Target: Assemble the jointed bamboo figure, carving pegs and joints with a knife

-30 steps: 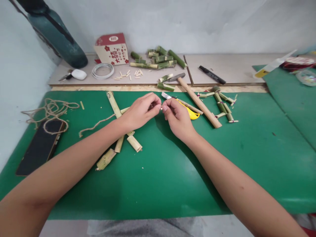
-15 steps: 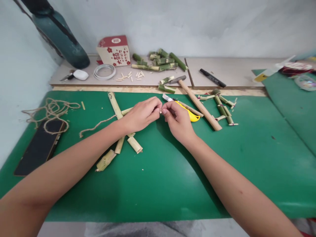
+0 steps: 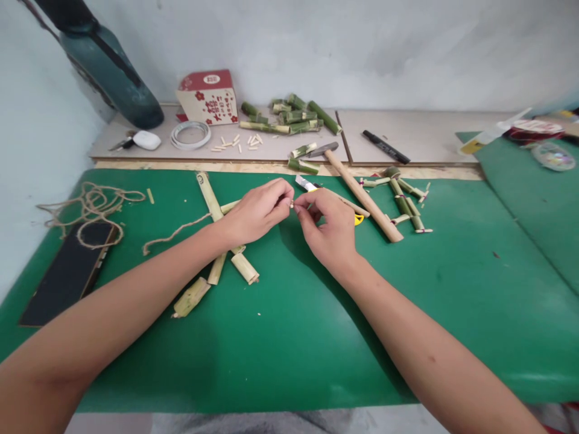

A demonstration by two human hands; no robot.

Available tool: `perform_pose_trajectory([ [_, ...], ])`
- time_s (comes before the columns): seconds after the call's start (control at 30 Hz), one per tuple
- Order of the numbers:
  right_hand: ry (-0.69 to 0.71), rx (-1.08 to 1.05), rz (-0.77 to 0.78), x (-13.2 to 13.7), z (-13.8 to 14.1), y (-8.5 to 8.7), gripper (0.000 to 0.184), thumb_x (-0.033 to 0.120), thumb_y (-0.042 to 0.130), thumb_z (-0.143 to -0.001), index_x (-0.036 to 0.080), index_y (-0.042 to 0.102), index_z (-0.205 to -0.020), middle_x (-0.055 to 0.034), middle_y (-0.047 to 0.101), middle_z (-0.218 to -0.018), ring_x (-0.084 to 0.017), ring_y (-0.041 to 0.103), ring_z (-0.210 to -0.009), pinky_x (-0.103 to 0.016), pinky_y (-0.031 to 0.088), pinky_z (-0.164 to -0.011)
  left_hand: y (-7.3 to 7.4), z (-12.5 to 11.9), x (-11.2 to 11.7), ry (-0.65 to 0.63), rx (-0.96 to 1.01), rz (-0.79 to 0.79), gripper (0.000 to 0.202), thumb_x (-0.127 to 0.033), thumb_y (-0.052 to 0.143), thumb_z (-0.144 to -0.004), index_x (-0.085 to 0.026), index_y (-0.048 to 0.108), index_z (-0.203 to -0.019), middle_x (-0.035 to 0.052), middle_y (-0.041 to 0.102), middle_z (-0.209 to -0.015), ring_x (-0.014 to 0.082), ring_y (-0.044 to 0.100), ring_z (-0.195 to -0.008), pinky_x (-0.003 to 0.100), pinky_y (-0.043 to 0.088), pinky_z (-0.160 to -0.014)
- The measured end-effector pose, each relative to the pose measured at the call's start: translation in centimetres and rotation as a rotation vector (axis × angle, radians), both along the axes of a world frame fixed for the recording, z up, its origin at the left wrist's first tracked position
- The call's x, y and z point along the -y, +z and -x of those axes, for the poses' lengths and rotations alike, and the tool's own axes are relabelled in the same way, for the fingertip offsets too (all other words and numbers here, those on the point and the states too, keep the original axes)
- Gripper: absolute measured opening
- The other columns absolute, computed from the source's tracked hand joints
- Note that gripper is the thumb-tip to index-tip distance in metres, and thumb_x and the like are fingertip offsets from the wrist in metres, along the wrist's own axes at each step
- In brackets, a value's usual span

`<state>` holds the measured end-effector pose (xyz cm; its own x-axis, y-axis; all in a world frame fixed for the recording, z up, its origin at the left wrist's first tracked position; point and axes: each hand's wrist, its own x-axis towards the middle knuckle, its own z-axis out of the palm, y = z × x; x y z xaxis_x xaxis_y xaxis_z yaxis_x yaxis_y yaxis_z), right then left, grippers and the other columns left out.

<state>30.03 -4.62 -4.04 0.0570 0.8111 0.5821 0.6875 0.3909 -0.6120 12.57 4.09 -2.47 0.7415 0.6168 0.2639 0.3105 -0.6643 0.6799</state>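
My left hand (image 3: 265,208) is closed in a pinch above the green mat. A small pale piece (image 3: 292,205), too tiny to identify, shows at its fingertips. Close against it, my right hand (image 3: 330,223) is also closed, thumb and forefinger meeting at the same piece. Under and beside my left forearm lies a jointed figure of pale bamboo pieces (image 3: 208,196), partly covered by the arm. A twine end (image 3: 176,232) runs from it to the left. Behind my right hand, a utility knife (image 3: 306,182) with yellow parts is partly hidden.
A wooden-handled hammer (image 3: 362,196) lies to the right, beside a small green bamboo figure (image 3: 404,196). Cut bamboo tubes (image 3: 298,117), small pegs (image 3: 239,143), a box (image 3: 208,99) and a black marker (image 3: 386,147) are behind. Loose twine (image 3: 97,205) lies over a dark phone-like slab (image 3: 67,274) at left.
My right hand has turned slightly and now covers more of the yellow knife. My left hand keeps nearly the same pinch. The whole view has shifted a little.
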Motion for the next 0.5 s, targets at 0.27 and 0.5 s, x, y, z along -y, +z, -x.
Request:
perform_pose_trajectory([
  [0.27, 0.000, 0.027, -0.053, 0.07, 0.00, 0.39, 0.013, 0.016, 0.064, -0.098, 0.024, 0.073, -0.091, -0.0028, 0.074, -0.083, -0.017, 0.063, -0.068, -0.033, 0.050, -0.065, 0.23, 0.00, 0.06, -0.005, 0.013, 0.009, 0.010, -0.020, 0.047, -0.102, -0.021, 0.049, -0.093, 0.0011, 0.057, -0.089, 0.0154, 0.052, -0.078, 0.031, 0.039, -0.072],
  [0.5, 0.023, 0.032, -0.006, -0.09, -0.40, 0.40, 0.011, 0.016, 0.063, -0.096, 0.024, 0.068, -0.091, -0.0025, 0.072, -0.083, -0.017, 0.060, -0.066, -0.033, 0.049, -0.065, 0.06, 0.12, 0.00, -0.039, 0.024, 0.005, 0.012, -0.025, 0.045, -0.106, -0.021, 0.050, -0.096, 0.0025, 0.060, -0.095, 0.0160, 0.054, -0.083, 0.031, 0.041, -0.076],
])
